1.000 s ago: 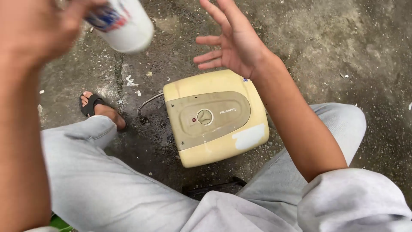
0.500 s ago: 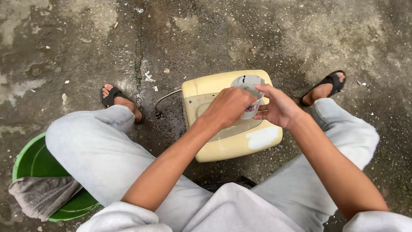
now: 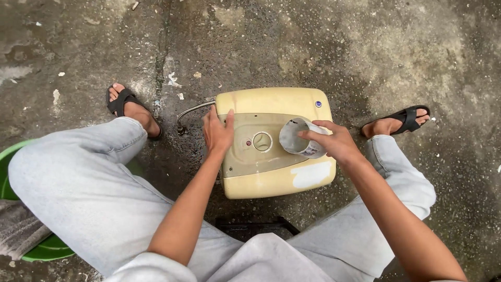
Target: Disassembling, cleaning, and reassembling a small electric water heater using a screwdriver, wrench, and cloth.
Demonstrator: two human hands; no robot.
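Squatting over wet concrete floor point(image 3: 365, 47), the person presses the left hand point(image 3: 218, 133) flat, fingers spread and gripping nothing, on the cream appliance casing point(image 3: 271, 99) lying between their feet. The right hand point(image 3: 336, 145) clasps a tipped white cup point(image 3: 298, 140) above it; light and rigid, probably slick, best held around its wall.

Seen from above, both bare forearms reach forward between bent knees; the left hand point(image 3: 218, 131) lies palm down, fingers point(image 3: 229, 119) together and flat; the right hand point(image 3: 336, 143) curls round what it holds, thumb on top, wrist angled inward; sandalled feet splayed to either side
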